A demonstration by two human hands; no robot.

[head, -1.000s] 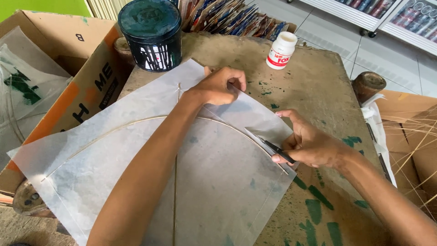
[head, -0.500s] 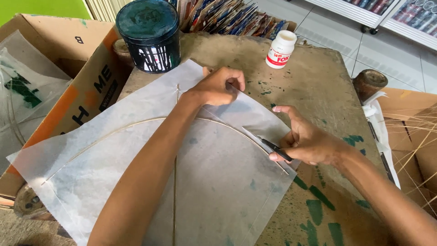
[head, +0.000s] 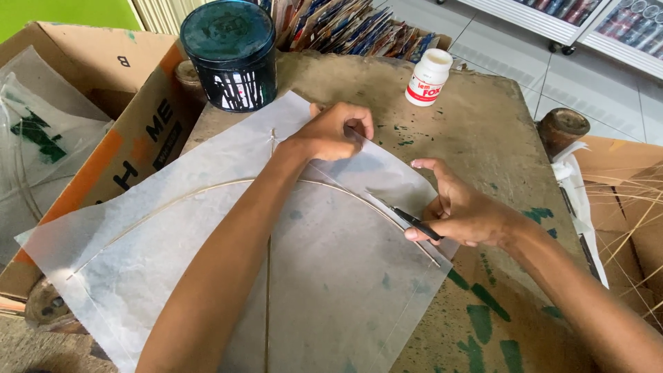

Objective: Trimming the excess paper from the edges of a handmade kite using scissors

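Sliding a little further along the paper's edge than half a second ago, the right hand (head: 464,213) is pinching a slim black cutting tool (head: 415,222) between thumb and fingertips, fingers closed tight around it, the tip pointing toward 10 o'clock onto the sheet. Whether it is a blade or a pen cannot be told from this view. At 11 o'clock from that hand, the left hand (head: 335,131) has barely shifted and is pressing down with curled fingers, pinning the white tissue paper (head: 324,276) flat near its upper edge; it is holding nothing, only bearing on the sheet.

The paper is lying across the worn wooden table (head: 483,124), spreading toward 7 o'clock over the table's edge. It looks very light, limp and easily torn, so it is probably best held flat under a spread palm, not lifted by a corner. Under or on it, a thin curved bamboo strip (head: 207,188) is arching across a straight upright spine stick (head: 268,290); both look springy but brittle.

Toward 12 o'clock a dark round tin (head: 231,55) is standing just beside the sheet, with a small white glue bottle (head: 428,76) at 1 o'clock. A cardboard box (head: 103,138) is sitting at 9 o'clock.
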